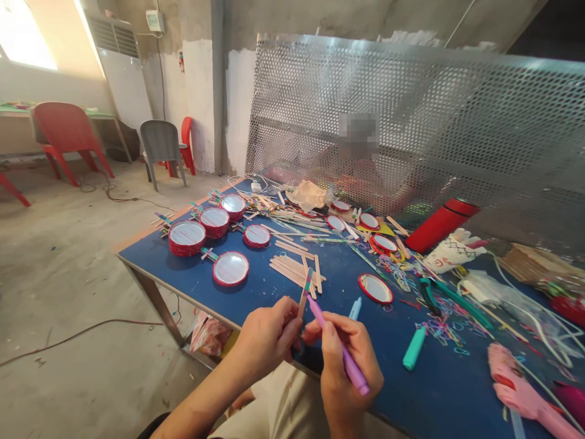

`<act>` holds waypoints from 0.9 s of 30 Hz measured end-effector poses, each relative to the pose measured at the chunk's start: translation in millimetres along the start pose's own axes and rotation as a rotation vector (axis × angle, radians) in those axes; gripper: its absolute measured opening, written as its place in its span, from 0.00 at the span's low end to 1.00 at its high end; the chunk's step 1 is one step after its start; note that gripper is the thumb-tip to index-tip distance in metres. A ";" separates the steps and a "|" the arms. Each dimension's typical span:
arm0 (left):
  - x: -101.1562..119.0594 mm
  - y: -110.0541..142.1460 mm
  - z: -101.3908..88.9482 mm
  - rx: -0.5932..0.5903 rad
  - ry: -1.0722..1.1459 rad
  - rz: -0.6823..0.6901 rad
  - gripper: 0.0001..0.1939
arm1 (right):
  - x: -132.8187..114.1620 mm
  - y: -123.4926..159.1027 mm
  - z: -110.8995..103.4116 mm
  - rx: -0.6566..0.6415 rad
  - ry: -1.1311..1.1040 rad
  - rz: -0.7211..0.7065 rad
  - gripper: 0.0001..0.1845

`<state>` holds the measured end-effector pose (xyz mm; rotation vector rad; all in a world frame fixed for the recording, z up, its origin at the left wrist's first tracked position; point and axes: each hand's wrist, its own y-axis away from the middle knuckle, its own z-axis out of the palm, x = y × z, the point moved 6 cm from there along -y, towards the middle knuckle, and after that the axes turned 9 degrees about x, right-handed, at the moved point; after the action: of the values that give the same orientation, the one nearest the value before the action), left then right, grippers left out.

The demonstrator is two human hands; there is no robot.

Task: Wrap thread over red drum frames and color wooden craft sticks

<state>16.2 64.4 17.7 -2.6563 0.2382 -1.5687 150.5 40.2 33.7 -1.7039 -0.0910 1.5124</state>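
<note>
My left hand (269, 332) is closed around the lower part of a wooden craft stick (303, 297), whose upper end has green and dark coloured bands. In my right hand (351, 369) is a purple marker (342, 347), its tip at or very near the stick. Just beyond the right hand lies a light blue marker (355, 308), partly hidden by the fingers. A teal marker (414, 349) rests farther right. Plain craft sticks (287, 271) lie in front of the hands. Nearby is a round, red-rimmed disc with a stick handle (230, 269).
Stacked red-rimmed discs (187, 236) stand at the table's left. To the right are a red bottle (441, 225), a tipped paper cup (452, 253), green-handled pliers (461, 302), scattered rubber bands (445, 332) and a pink glue gun (521, 390). A perforated metal panel (411, 110) rises behind the table.
</note>
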 end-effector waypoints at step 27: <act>-1.8 -1.3 1.1 0.004 0.011 0.011 0.06 | 1.1 1.1 -2.9 0.030 -0.008 0.011 0.06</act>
<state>16.5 65.9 15.7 -2.6395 0.2488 -1.5788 152.7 38.6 31.9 -1.6776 -0.0624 1.5215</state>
